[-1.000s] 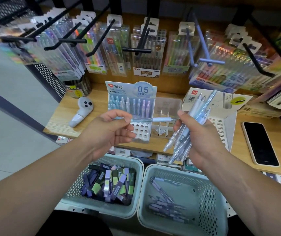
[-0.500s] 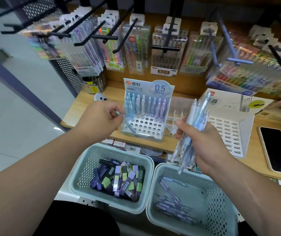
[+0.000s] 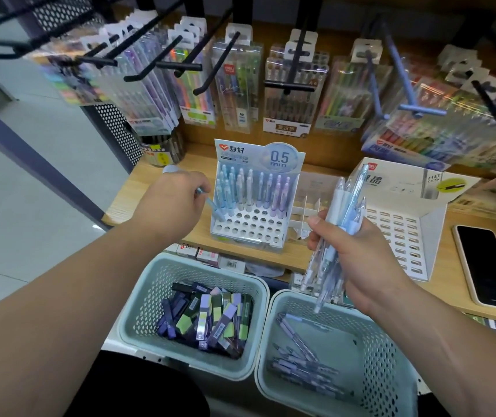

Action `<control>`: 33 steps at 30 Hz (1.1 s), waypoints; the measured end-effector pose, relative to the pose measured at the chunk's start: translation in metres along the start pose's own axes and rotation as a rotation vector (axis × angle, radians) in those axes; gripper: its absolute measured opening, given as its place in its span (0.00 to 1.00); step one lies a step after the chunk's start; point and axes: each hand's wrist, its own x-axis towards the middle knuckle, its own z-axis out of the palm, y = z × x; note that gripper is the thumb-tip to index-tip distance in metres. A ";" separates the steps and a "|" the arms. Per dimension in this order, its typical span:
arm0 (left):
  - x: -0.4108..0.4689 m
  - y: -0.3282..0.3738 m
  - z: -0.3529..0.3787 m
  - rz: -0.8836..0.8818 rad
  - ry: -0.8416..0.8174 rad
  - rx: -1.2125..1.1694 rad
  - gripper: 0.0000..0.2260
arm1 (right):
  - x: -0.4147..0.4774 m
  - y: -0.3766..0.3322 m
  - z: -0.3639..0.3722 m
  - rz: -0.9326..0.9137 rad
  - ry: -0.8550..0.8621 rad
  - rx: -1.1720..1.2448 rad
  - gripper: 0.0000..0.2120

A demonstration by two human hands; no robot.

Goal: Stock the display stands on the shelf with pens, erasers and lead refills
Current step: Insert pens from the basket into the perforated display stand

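Left hand [image 3: 168,203] is pinching one pen [image 3: 210,203] into the half-filled pen stand [image 3: 249,231]; right hand [image 3: 361,260] is clutching a pen bundle [image 3: 344,203]; the far-right white stand [image 3: 403,236] is sitting empty.

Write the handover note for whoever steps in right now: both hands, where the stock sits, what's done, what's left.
Hands: the left hand holds one pen, tip at the front-left holes of the 0.5 mm stand; the right hand grips a bundle of pens.
Stock: lead refills in the left basket, loose pens in the right basket.
Done: that stand's back rows are filled.
Left: its front holes are open; the white slotted stand is empty; no erasers in view.
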 end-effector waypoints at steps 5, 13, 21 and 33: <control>0.002 0.004 0.006 0.011 -0.087 0.040 0.06 | 0.000 -0.001 0.000 0.008 -0.009 -0.015 0.11; 0.009 0.010 0.018 -0.163 -0.054 -0.064 0.05 | -0.004 -0.001 -0.003 0.021 -0.061 -0.037 0.08; 0.008 0.009 0.025 -0.204 -0.091 -0.097 0.11 | -0.007 -0.001 -0.001 0.033 -0.156 -0.064 0.09; -0.026 0.100 0.009 -0.228 -0.845 -0.814 0.08 | -0.007 -0.001 0.010 0.026 -0.011 0.136 0.07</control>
